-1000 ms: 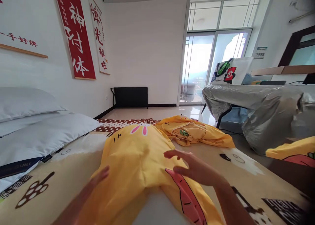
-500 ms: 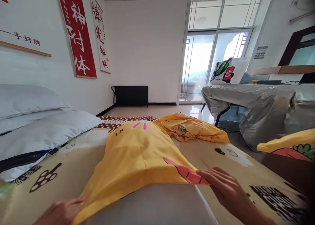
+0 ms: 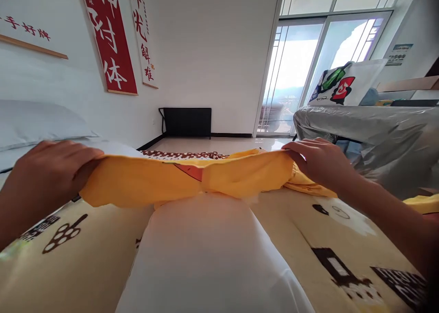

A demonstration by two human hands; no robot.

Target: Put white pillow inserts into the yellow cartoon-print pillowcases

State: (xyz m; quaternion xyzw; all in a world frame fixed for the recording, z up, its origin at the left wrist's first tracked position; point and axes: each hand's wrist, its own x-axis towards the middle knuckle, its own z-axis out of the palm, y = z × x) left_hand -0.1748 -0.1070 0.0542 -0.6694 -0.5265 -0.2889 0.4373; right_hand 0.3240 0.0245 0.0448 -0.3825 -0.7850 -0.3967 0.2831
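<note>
At the far left, a pale hanging (image 3: 30,34) is cut off by the picture's edge, so only part of its red lettering shows. The white pillows (image 3: 37,121) below it are partly covered by the left hand (image 3: 58,167), whose forearm leaves the frame. That hand is closed on the left end of a yellow cover (image 3: 137,180); how its thumb sits cannot be told. A red scroll (image 3: 113,52) and a narrower white scroll (image 3: 142,43) both lose their tops.

The yellow cover stretches across the middle, its edge raised between the hands, a red printed patch partly folded out of sight. It blocks the far end of a white cushion (image 3: 212,258), whose near end runs off the bottom; how far the cushion reaches into the cover cannot be made out. The patterned bedspread (image 3: 99,258) lies underneath.

The right hand (image 3: 315,157) pinches the cover's right end between thumb and fingers, partly screening a yellow heap (image 3: 310,187) behind. Beyond, a printed bag (image 3: 343,84) stands on a plastic-draped bench (image 3: 360,125), cropped at right. Below, only a sliver of yellow fabric (image 3: 423,203) shows.
</note>
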